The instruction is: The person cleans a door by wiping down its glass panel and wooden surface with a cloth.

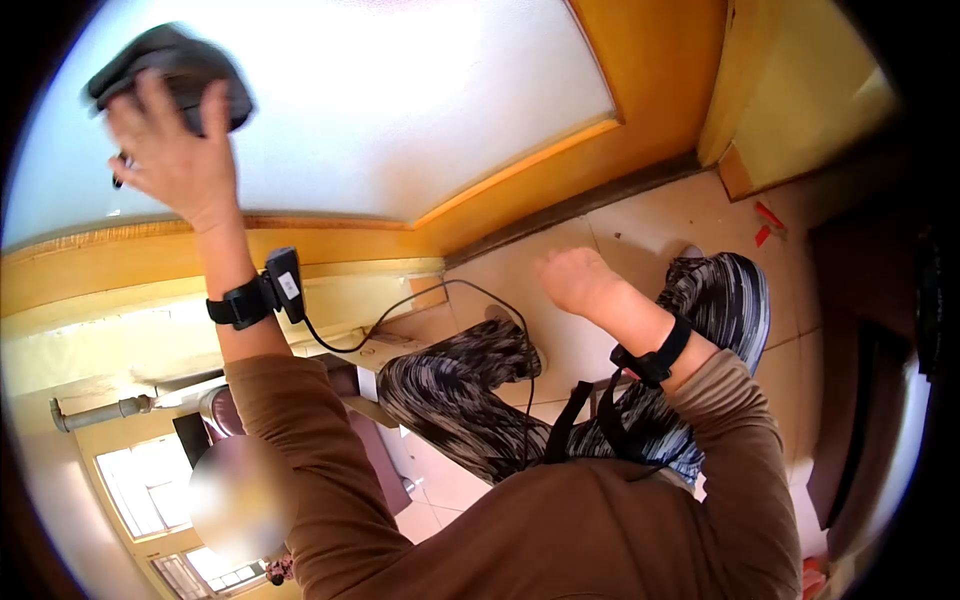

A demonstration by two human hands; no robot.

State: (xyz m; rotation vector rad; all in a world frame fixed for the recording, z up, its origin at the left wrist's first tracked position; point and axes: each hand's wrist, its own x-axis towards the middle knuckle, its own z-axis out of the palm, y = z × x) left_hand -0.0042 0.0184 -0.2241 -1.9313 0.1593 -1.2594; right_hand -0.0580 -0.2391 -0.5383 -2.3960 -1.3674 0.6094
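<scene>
Dark cloth: upper left of my view, bunched and a little blurred, up against the pale pane, its lower part covered by the left hand.
Left hand: upper left, fingers spread apart, back of it toward me, laid over the cloth; the hold itself is hidden from my end.
Left strap: black, around the left wrist, left of centre, with a black box beside it that carries a white label.
Pane edge: wooden border in orange-brown, below the bright surface that fills much of the top of my view.
Cable: thin and black, looping from the box through the middle and down over the patterned trousers.
Right hand: just right of centre, above the tiled floor, well apart from the left; its fingers turn out of my sight, so I cannot tell whether it is closed.
Right strap: black, around the right wrist.
Red scraps: upper right, lying on the tiles.
Dark brown furniture: along the right side, partly lost in shadow.
</scene>
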